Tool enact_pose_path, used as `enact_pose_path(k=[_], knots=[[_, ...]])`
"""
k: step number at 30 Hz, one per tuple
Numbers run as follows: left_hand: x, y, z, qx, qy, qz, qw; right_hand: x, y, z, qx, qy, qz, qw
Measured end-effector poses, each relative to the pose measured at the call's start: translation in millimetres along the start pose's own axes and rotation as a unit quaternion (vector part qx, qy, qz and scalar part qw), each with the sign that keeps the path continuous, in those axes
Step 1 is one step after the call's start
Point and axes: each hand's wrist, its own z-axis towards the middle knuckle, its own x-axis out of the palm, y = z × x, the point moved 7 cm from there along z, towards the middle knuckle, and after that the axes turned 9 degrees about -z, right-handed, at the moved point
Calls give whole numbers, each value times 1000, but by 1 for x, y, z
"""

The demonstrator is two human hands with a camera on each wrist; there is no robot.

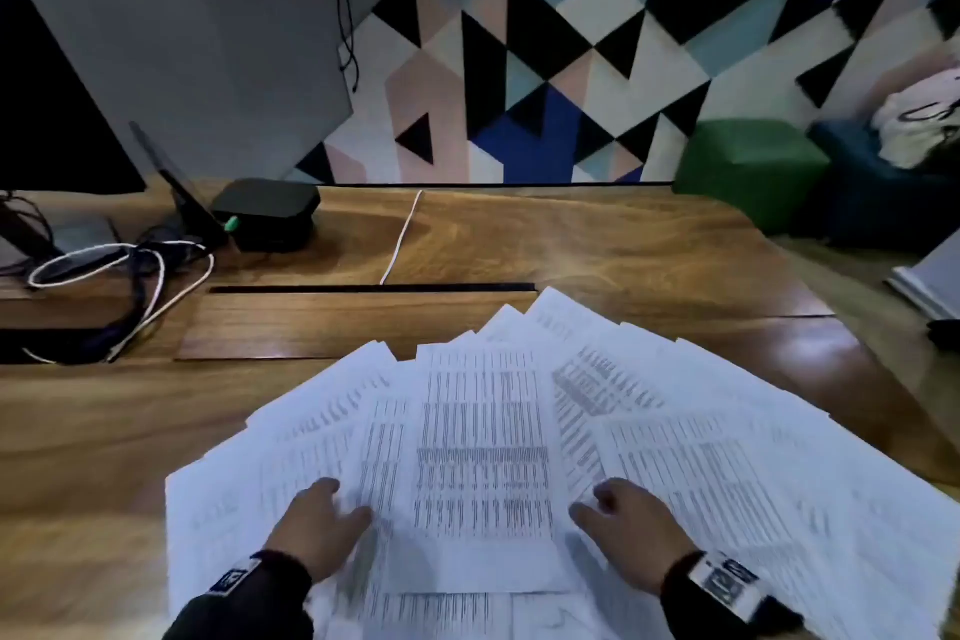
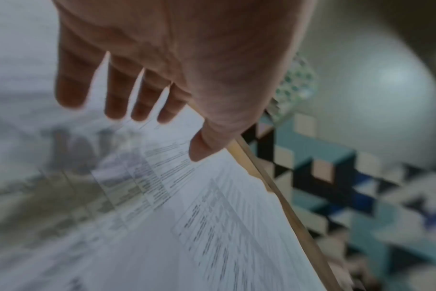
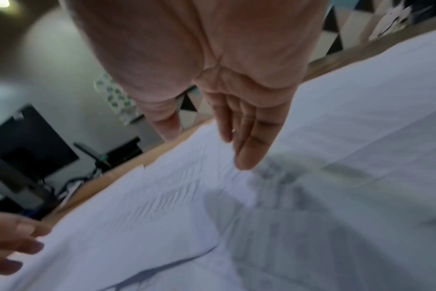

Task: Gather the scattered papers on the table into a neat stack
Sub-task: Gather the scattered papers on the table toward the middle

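**Fanning across a wooden table, printed papers lie under two hands**

Head view: printed papers (image 1: 483, 437) are seen spread in an overlapping fan on the near part of a wooden table (image 1: 597, 244). The left hand (image 1: 317, 530) is laid on the left side of the fan, fingers loosely extended. The right hand (image 1: 631, 525) is placed on the right side, fingers relaxed and slightly bent. Nothing is gripped by either hand. A black box (image 1: 267, 213) and tangled cables (image 1: 130, 270) are seen at the far left of the table.

Left wrist view: the left hand (image 2: 162, 59) is shown with fingers straight and slightly parted, the fingertips (image 2: 116, 110) just above or on the papers (image 2: 199, 216); contact cannot be told through blur.

Right wrist view: the right hand (image 3: 224, 78) is shown with straight fingers held together, angled down at the papers (image 3: 162, 216). No containers are seen.
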Motion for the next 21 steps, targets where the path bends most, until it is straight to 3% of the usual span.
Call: enact_pose_path(k=[3,8,11,14,17,21], knots=[[9,6,12,-75,-16,-28,997,26,23,29,45,15,-46,998],[13,0,12,-101,-25,16,994,41,42,46,116,-16,-78,990],[13,4,16,-102,-39,-48,993,42,43,50,141,-14,-74,987],[17,7,16,-87,-43,-195,976,45,50,55,98,-8,-65,993],[24,3,18,-79,19,-331,940,51,55,53,42,54,-26,997],[37,5,25,-111,116,-384,910,55,51,40,20,141,-30,989]])
